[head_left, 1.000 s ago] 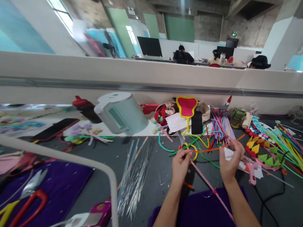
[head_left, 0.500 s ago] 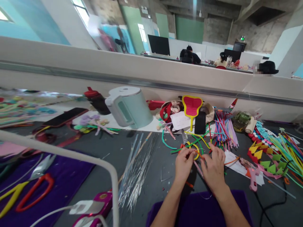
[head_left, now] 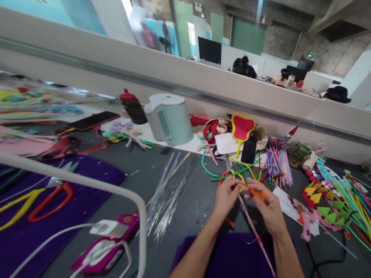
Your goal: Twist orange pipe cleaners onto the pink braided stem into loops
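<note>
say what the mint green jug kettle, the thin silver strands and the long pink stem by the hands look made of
Mint green jug kettle: probably smooth plastic outside, given its soft satin sheen.
Thin silver strands: shiny, likely metal wire or foil, as they glint in streaks.
Long pink stem: matte, perhaps wrapped wire; its core is hidden.

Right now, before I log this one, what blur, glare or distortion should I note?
Head view: right hand and orange strip motion-blurred, left hand crisper; craft pile at the left edge smeared; bright glints on the silver wires; far window washed out; pale light streak at the top.
</note>
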`<state>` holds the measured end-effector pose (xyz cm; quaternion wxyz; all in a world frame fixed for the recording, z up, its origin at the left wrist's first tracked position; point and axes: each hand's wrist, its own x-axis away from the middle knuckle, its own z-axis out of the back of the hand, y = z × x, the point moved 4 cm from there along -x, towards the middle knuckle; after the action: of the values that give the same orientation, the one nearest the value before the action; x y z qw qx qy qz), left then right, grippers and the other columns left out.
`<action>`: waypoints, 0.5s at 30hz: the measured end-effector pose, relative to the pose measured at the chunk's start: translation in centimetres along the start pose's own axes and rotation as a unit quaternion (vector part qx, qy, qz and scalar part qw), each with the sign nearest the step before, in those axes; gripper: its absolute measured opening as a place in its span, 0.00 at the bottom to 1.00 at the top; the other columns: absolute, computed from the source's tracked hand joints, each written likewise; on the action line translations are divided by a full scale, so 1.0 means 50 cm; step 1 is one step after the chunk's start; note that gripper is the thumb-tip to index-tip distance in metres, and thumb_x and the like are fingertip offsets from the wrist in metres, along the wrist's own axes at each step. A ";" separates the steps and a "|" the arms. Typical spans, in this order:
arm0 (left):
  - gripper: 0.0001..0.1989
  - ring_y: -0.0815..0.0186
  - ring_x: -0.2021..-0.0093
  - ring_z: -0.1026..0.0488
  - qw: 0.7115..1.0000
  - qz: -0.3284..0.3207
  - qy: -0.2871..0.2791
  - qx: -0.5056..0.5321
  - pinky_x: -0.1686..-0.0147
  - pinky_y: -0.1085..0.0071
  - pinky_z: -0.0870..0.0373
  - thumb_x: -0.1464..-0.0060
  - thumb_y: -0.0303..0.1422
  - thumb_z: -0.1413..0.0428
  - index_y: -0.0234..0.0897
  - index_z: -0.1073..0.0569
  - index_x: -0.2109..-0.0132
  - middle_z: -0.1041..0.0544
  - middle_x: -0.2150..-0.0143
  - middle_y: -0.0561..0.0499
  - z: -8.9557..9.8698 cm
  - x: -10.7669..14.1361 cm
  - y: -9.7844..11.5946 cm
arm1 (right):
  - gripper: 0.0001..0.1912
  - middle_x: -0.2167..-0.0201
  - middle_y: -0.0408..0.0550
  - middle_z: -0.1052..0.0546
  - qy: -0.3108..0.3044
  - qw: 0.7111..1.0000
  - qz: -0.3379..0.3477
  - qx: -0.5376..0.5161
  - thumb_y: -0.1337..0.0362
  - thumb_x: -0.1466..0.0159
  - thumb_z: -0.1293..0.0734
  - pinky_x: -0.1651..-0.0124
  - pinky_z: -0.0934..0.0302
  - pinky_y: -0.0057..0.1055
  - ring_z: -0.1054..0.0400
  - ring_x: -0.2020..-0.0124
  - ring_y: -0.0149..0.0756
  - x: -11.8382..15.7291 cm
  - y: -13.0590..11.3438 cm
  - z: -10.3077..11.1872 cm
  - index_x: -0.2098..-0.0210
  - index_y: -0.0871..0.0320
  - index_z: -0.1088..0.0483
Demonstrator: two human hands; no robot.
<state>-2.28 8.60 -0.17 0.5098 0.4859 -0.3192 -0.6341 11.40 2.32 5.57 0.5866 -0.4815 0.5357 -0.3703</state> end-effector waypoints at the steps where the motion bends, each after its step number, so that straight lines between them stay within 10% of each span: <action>1: 0.09 0.69 0.73 0.34 1.000 0.002 -0.006 0.000 0.72 0.74 0.40 0.48 0.28 0.48 0.36 0.22 0.68 0.32 0.73 0.53 -0.003 0.000 0.001 | 0.15 0.47 0.51 0.29 0.016 1.000 -0.001 -0.005 0.59 0.38 0.35 0.51 0.35 0.40 0.32 0.48 0.44 -0.002 0.008 0.004 0.51 0.51 0.30; 15: 0.08 0.67 0.69 0.31 0.995 -0.044 -0.092 0.010 0.67 0.72 0.38 0.47 0.27 0.48 0.37 0.24 0.68 0.31 0.71 0.52 -0.021 0.012 0.032 | 0.07 0.67 0.48 0.22 0.125 0.927 0.133 0.327 0.61 0.37 0.36 0.55 0.36 0.38 0.30 0.62 0.39 -0.009 0.031 0.080 0.65 0.54 0.25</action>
<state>-0.78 7.66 0.76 0.4451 0.4444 -0.3490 -0.6947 15.12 3.83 4.06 0.6841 -0.1368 0.5128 -0.5003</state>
